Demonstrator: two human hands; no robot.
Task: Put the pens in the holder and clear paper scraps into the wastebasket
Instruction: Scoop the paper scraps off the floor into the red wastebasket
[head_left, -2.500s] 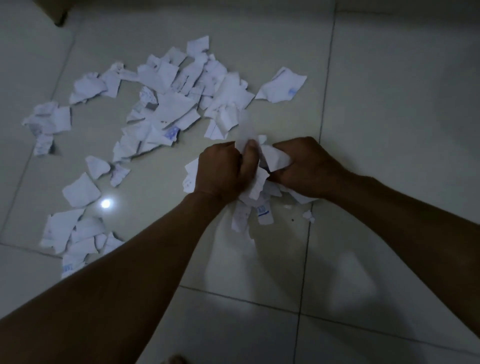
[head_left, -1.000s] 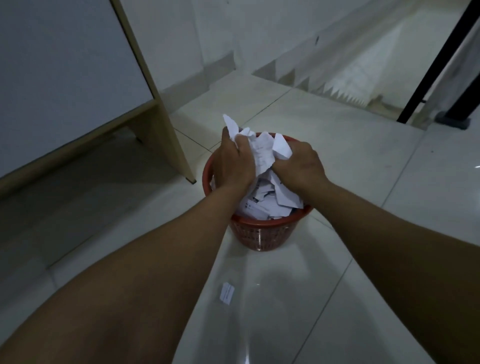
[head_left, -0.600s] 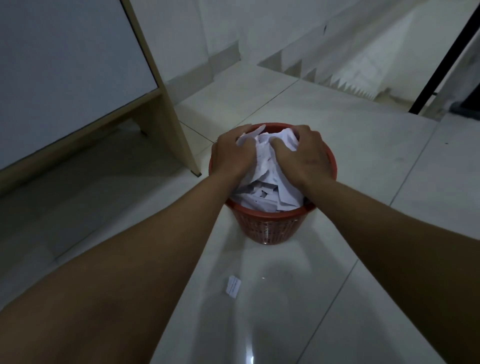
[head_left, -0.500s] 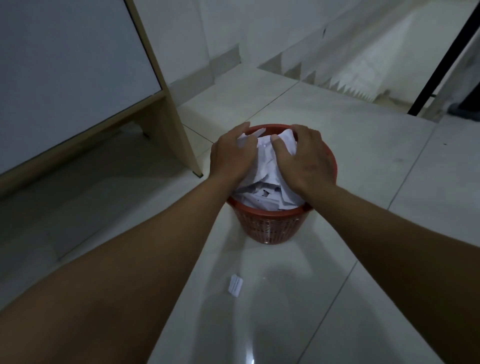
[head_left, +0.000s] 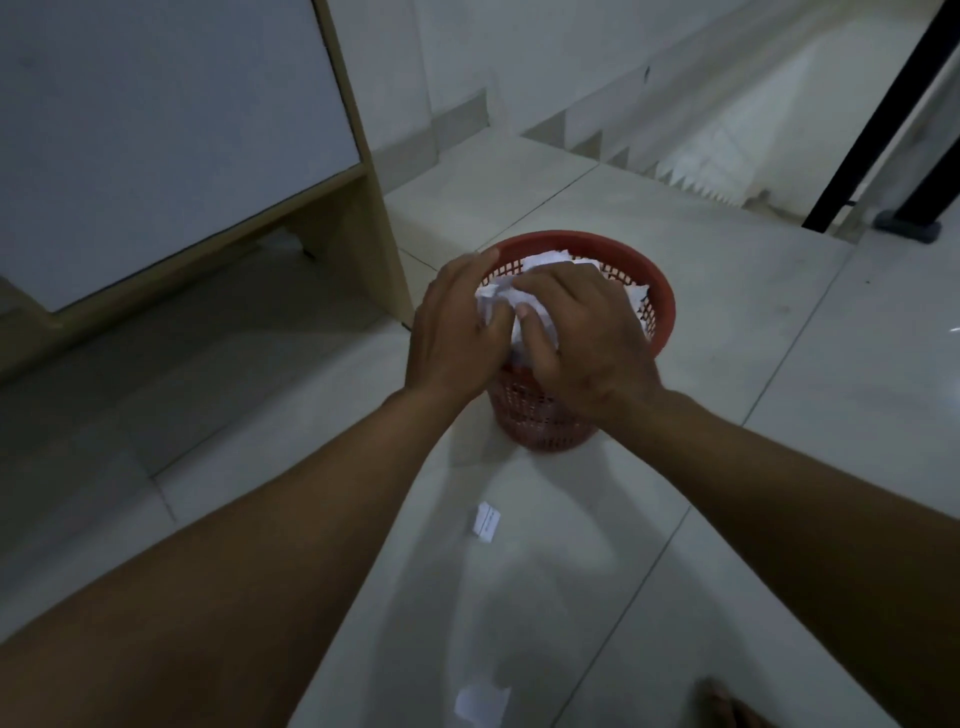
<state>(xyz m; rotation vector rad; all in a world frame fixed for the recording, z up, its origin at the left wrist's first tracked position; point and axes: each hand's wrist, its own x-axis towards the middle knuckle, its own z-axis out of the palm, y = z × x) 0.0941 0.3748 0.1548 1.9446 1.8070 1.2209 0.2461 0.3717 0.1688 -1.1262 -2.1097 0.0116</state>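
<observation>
1. At 6 o'clock, close underfoot: one loose paper scrap (head_left: 480, 702) on the pale floor tile (head_left: 779, 441), beside a bare foot (head_left: 727, 709) at 5 o'clock. Easily stepped on, or slid away on the glossy surface.
2. Slightly farther, toward 12 o'clock: a second stray scrap (head_left: 487, 523) lying just short of the basket. Likely missed if attention stays on the bin.
3. At centre: left hand (head_left: 457, 332) and right hand (head_left: 582, 338) close together, fingers curled around a crumpled paper wad (head_left: 524, 306) above the near rim. Held over the edge rather than the middle; pieces liable to spill outside on release.
4. Just beyond: red wastebasket (head_left: 660, 306), light mesh, already holding paper. Hard pressing could tip it.
5. At 10 o'clock: wooden desk leg (head_left: 379, 249). No pens or holder in sight.
</observation>
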